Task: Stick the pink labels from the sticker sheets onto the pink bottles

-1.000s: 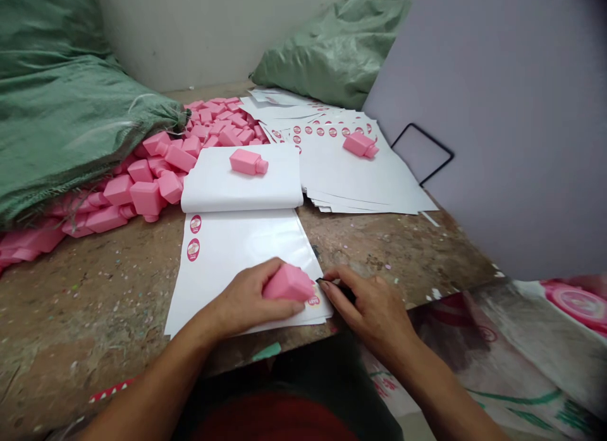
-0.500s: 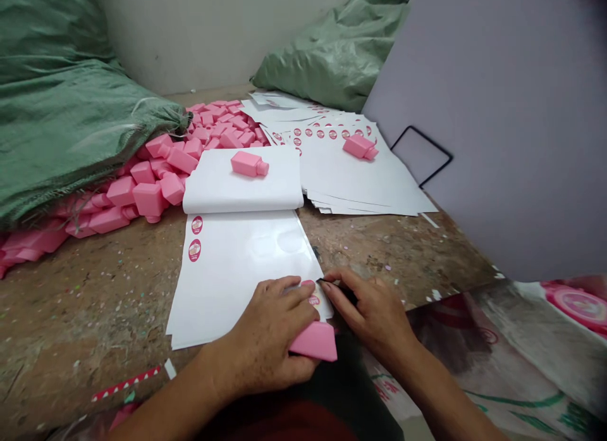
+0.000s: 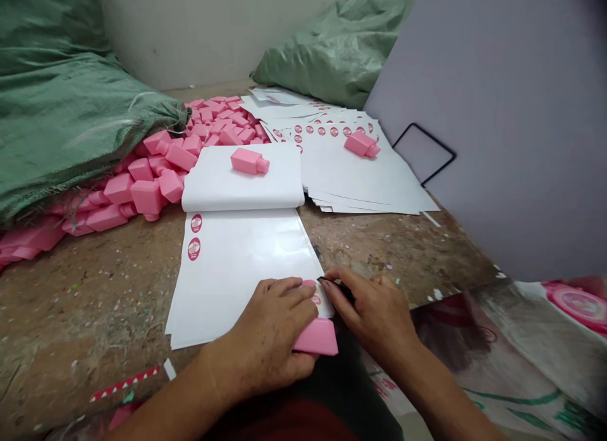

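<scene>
While over label sheet (image 3: 237,270), 2 hands (image 3: 270,333) (image 3: 374,317)

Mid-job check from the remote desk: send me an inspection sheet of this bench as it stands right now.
Surface: worn, speckled workbench top.
Job's things: white label sheet, upper part folded back, with round pink-edged labels; pink plastic bottle.
Hands: left hand holds the bottle at the sheet's near edge; right hand pinches a small black tool beside a label.
Clutter: heap of pink bottles; stack of label sheets with one bottle on top.
Cables: nothing seen.
Surroundings: green woven sack; lavender board with black wire frame.
</scene>
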`<state>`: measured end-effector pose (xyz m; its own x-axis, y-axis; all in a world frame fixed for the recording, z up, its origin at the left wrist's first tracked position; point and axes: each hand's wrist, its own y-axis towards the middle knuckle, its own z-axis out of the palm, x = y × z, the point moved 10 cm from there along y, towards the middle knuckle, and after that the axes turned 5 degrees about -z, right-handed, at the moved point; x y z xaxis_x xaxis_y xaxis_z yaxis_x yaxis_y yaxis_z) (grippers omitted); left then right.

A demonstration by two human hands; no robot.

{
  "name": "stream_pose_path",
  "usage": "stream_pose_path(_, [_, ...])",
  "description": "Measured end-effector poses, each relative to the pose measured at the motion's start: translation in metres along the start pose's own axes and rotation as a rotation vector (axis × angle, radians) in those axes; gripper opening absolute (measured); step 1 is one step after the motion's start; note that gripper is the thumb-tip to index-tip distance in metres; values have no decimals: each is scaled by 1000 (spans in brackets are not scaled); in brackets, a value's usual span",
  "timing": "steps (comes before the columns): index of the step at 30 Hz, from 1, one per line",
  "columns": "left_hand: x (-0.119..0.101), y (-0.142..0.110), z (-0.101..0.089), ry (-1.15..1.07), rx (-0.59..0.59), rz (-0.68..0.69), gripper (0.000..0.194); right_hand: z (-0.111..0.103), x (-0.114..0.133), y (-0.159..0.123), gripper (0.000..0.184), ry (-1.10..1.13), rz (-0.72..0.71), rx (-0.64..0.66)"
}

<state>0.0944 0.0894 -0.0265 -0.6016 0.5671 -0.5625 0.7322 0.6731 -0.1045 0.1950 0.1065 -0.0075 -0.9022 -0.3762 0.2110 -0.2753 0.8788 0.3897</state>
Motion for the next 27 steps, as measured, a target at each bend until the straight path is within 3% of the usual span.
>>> stream_pose_path(15, [-2,0,1,-1,28,-15,37,-4,10,-4,30,26,-128,-69])
stream_pose_path(21, [-2,0,2,8,17,-7,39,-7,2,-3,25,33,-86,-78])
stream_pose_path(27, [0,-1,2,11,3,-4,35,0,0,4,23,14,-129,-23])
